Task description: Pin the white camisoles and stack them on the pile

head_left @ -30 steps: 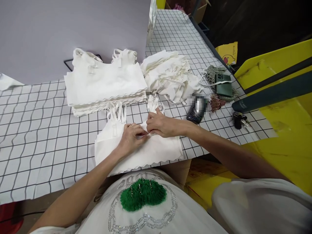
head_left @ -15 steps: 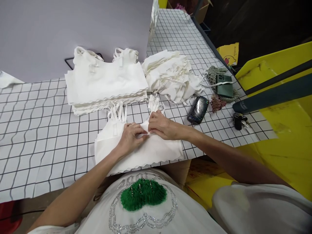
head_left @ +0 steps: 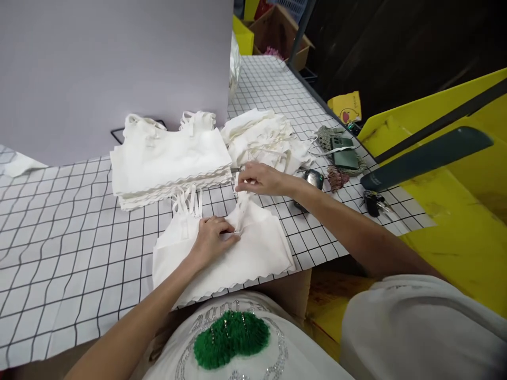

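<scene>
A white strappy crop top [head_left: 257, 245] lies flat near the table's front edge, its wavy hem towards me. My left hand [head_left: 214, 237] pinches its neckline edge at the middle. Higher up, my right hand [head_left: 263, 179] has its fingers closed on the right shoulder strap [head_left: 240, 203] and draws it upward from the top. The left straps [head_left: 188, 202] lie loose in a small bunch. Behind the hands sits a neat stack of white tops [head_left: 170, 158], and to its right a loose heap of white garments [head_left: 265, 140].
A dark glossy case [head_left: 314, 178] is partly hidden behind my right forearm. Further right lie a green phone [head_left: 344, 154], a brown hair tie [head_left: 336, 178], keys [head_left: 376, 203] and a dark green bottle-like object [head_left: 423, 158]. A grey panel [head_left: 114, 63] rises at the back.
My right hand has moved up and away from the left hand, from the neckline to the strap, lifting the strap. My left hand stays at the neckline. The camera view has tilted upward.
</scene>
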